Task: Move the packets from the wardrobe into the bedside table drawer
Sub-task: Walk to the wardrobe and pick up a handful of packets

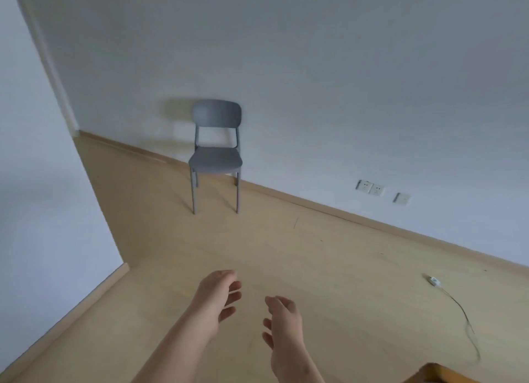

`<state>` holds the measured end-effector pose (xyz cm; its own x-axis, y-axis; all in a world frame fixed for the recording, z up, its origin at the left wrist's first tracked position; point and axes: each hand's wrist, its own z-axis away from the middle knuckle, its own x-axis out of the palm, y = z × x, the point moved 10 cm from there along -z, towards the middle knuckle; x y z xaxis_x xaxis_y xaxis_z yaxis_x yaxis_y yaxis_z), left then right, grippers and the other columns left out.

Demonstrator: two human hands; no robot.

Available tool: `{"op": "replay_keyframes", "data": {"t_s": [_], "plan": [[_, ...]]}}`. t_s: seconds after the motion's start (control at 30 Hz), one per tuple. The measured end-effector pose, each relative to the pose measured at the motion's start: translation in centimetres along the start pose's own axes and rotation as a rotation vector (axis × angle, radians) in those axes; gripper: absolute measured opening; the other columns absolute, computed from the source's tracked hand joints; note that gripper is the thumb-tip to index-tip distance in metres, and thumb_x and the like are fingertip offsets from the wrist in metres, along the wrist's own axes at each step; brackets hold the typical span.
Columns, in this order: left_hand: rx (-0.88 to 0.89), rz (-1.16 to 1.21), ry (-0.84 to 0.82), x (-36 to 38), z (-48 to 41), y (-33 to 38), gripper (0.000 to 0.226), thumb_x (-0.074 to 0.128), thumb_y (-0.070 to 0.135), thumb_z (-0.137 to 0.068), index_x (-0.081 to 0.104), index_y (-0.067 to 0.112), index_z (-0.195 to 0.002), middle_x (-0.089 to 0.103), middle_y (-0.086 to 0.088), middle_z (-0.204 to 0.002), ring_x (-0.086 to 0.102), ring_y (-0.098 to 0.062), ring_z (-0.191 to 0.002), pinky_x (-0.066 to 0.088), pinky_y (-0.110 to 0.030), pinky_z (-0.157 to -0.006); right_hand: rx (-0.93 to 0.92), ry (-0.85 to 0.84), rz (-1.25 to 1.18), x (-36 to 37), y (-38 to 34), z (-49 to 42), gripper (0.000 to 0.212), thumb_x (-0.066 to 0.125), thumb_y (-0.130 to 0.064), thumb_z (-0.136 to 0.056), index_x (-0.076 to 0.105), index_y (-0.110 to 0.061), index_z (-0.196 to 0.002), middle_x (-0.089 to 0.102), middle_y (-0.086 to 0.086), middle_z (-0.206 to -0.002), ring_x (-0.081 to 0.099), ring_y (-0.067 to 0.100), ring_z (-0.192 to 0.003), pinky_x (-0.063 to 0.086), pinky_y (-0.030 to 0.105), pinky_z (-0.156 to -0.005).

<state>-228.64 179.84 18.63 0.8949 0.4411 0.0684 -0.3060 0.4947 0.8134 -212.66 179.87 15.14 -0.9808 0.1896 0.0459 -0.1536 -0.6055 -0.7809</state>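
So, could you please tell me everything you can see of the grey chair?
The grey chair looks like matte moulded plastic: rounded backrest on two uprights, curved bare seat, slim legs. It stands upright on the pale wood floor, back close to the white wall, facing the camera, touching nothing else.

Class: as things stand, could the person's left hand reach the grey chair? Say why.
Probably not. The left hand is open and empty, while the grey chair stands by the far wall, a stretch of floor between them. Nothing blocks the way; the person would likely need to step closer.
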Motion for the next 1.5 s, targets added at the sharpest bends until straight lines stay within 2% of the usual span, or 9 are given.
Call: {"op": "replay_keyframes", "data": {"t_s": [0.2,0.33,0.43,0.6,0.8,1.03,1.3,1.4,1.5], "plan": [[0.036,-0.175,-0.193,14.2,-9.8,7.7,0.008,0.052,0.022,-0.095,0.058,0.02,-0.091,0.065,-0.003,-0.093,0.062,-0.017,-0.081,0.045,-0.03,-0.071,-0.032,0.151,-0.169,-3.4,-10.5,-9.5,0.022,0.053,-0.017,-0.093,0.05,-0.014,-0.115,0.053,-0.003,-0.092,0.049,0.015,-0.076,0.04,0.027,-0.062],[-0.034,-0.287,-0.327,24.7,-13.9,7.5,0.006,0.052,0.023,-0.094,0.058,0.022,-0.093,0.066,-0.003,-0.095,0.063,-0.016,-0.08,0.045,-0.028,-0.067,0.031,0.306,-0.324,-9.7,-12.5,-14.5,0.007,0.053,-0.018,-0.094,0.054,-0.014,-0.1,0.05,0.001,-0.084,0.048,0.018,-0.077,0.038,0.028,-0.062],[-0.061,-0.349,-0.405,32.9,-16.6,7.4,0.005,0.053,0.023,-0.094,0.058,0.022,-0.093,0.066,-0.002,-0.095,0.063,-0.016,-0.081,0.045,-0.028,-0.065,0.053,0.386,-0.409,-14.4,-15.3,-19.0,0.008,0.052,-0.023,-0.094,0.052,-0.021,-0.087,0.054,0.0,-0.093,0.053,0.02,-0.083,0.041,0.03,-0.068],[-0.046,-0.392,-0.51,48.6,-20.1,9.5,0.007,0.053,0.021,-0.094,0.058,0.018,-0.098,0.066,-0.004,-0.096,0.063,-0.018,-0.085,0.045,-0.03,-0.068,0.001,0.451,-0.475,-23.4,-24.2,-27.7,0.007,0.052,-0.025,-0.095,0.051,-0.022,-0.089,0.054,0.001,-0.098,0.053,0.02,-0.088,0.042,0.032,-0.076],[-0.002,-0.45,-0.651,66.5,-21.3,12.7,0.009,0.052,0.023,-0.095,0.058,0.018,-0.099,0.067,-0.004,-0.097,0.065,-0.019,-0.093,0.048,-0.033,-0.078,-0.05,0.546,-0.516,-34.5,-34.3,-35.0,0.007,0.051,-0.022,-0.095,0.051,-0.02,-0.089,0.055,0.001,-0.097,0.054,0.019,-0.088,0.043,0.031,-0.075],[-0.027,-0.567,-0.848,86.8,-23.3,10.6,0.01,0.052,0.023,-0.095,0.059,0.018,-0.099,0.066,-0.004,-0.096,0.064,-0.019,-0.088,0.047,-0.03,-0.072,-0.061,0.726,-0.668,-48.0,-39.4,-43.4,0.006,0.052,-0.022,-0.094,0.053,-0.018,-0.091,0.056,0.003,-0.1,0.056,0.021,-0.089,0.044,0.033,-0.076],[0.001,-0.745,-1.085,110.5,-22.8,9.2,0.015,0.049,0.022,-0.096,0.06,0.016,-0.103,0.065,-0.005,-0.099,0.063,-0.02,-0.091,0.048,-0.033,-0.079,-0.104,0.918,-0.836,-64.4,-48.1,-51.3,0.004,0.052,-0.022,-0.095,0.053,-0.018,-0.094,0.056,0.004,-0.103,0.056,0.019,-0.087,0.045,0.032,-0.076],[-0.048,-0.846,-1.156,116.9,-21.2,6.1,0.016,0.049,0.022,-0.096,0.059,0.015,-0.105,0.065,-0.006,-0.1,0.062,-0.02,-0.09,0.048,-0.034,-0.08,-0.09,1.009,-0.931,-70.0,-48.1,-51.8,0.005,0.052,-0.022,-0.095,0.054,-0.018,-0.095,0.056,0.003,-0.103,0.057,0.02,-0.089,0.046,0.032,-0.076],[-0.121,-0.932,-1.218,122.1,-19.1,1.9,0.016,0.049,0.021,-0.096,0.059,0.013,-0.105,0.064,-0.007,-0.097,0.061,-0.02,-0.085,0.047,-0.032,-0.074,-0.05,1.104,-1.047,-75.1,-46.0,-52.0,0.005,0.052,-0.022,-0.095,0.054,-0.018,-0.093,0.057,0.004,-0.102,0.057,0.021,-0.089,0.045,0.033,-0.076]]}}
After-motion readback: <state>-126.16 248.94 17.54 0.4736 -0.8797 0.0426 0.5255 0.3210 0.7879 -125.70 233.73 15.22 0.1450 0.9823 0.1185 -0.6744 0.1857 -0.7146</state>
